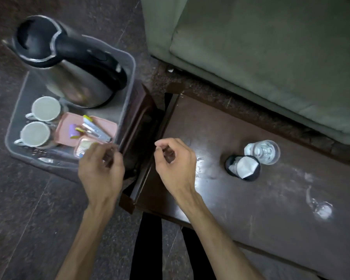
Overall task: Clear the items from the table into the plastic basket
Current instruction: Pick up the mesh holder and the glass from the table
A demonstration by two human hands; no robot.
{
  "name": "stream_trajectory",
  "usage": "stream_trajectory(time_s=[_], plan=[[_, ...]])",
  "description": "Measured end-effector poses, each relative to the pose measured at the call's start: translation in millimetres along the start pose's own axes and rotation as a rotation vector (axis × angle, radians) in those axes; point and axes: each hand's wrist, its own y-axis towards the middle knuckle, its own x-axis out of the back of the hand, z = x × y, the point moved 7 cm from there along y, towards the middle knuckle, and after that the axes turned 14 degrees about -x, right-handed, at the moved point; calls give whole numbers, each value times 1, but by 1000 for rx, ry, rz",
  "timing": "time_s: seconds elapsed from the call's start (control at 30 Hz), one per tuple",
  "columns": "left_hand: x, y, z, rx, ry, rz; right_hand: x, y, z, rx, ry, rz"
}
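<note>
The clear plastic basket [127, 63] stands on the floor at the left. It holds a steel kettle [77, 85] with a black handle, two white cups [46, 108] and a pink tray [66, 130] with sachets. On the dark wooden table [251, 215] stand a clear glass [263, 151] and a black holder [242, 168] with white paper in it. My left hand [101, 170] hovers at the basket's near right corner, blurred, its fingers curled and seen from the back. My right hand [174, 160] hangs over the table's left edge, thumb and forefinger pinched on nothing.
A dark wooden tray-like piece [139, 126] leans tilted between the basket and the table. A green sofa [261, 53] stands behind the table. Dark stone floor [28, 209] surrounds the basket. My legs in black show below the table's near corner.
</note>
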Motion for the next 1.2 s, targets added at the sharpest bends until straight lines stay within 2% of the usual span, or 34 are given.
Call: stream_trajectory(time_s=[0.1,0.3,0.37,0.43,0.5,0.63,0.73,0.8,0.97,1.2], plan=[[-53,-27,-49,-86,-96,184,40,2,-29,-56,-8,-95],[-157,-87,-147,-207,-142,635,142,9,-96,-205,-50,-316],[-184,-101,-177,-245,-129,712,187,11,-120,-289,-63,-453],[-210,-109,-200,-267,-94,766,228,17,-139,-331,-177,-539],[-235,-115,-217,-276,-58,828,256,33,-159,-391,-342,-475],[-274,-128,-234,-294,29,928,266,73,-190,-418,-692,-96],[-287,-132,-239,-331,78,917,251,92,-199,-333,-791,119],[-289,-131,-238,-332,68,867,241,99,-203,-274,-817,175],[-271,-122,-222,-246,28,693,238,110,-205,-187,-677,40],[-249,-91,-191,-152,50,569,233,91,-215,-229,-554,-57]])
